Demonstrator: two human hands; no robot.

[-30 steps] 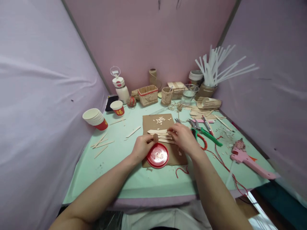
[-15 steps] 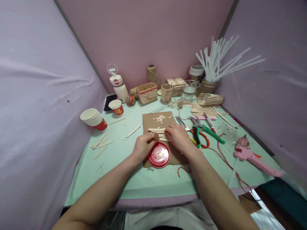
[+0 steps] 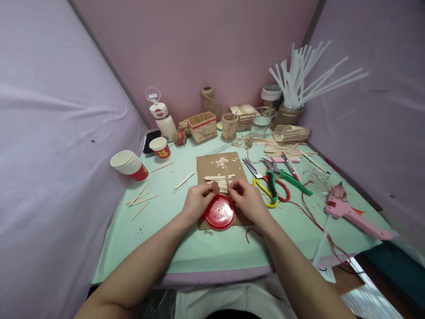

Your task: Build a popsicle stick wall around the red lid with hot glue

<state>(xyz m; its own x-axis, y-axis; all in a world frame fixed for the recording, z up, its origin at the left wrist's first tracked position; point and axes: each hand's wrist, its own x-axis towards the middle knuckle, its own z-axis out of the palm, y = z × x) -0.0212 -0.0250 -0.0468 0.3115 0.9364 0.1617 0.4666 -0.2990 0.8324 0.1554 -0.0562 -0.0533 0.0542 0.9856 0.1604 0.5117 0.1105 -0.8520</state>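
Note:
Between its fingertips, my left hand (image 3: 198, 200) pinches a small brown piece (image 3: 215, 188), just above the left part of a red round lid (image 3: 219, 213). My right hand (image 3: 245, 197) holds a thin wooden stick (image 3: 227, 178) nearly upright, at the lid's upper right. Behind both hands, several flat wooden strips (image 3: 215, 178) lie across a brown cardboard sheet (image 3: 204, 164). Small pale wood chips (image 3: 222, 162) are scattered near the sheet's far edge. The lid rests on the near part of the cardboard.
To the right lie scissors (image 3: 252, 168), green-handled cutters (image 3: 294, 180), red cord (image 3: 308, 215) and a pink glue gun (image 3: 355, 217). Paper cups (image 3: 128, 164) and loose sticks are at left. A bottle (image 3: 166, 126), a basket (image 3: 203, 128) and a water bowl (image 3: 261, 124) stand behind.
My right hand has drawn back slightly from the wooden strips and now holds one thin stick raised. My left hand stays by the lid with the brown piece.

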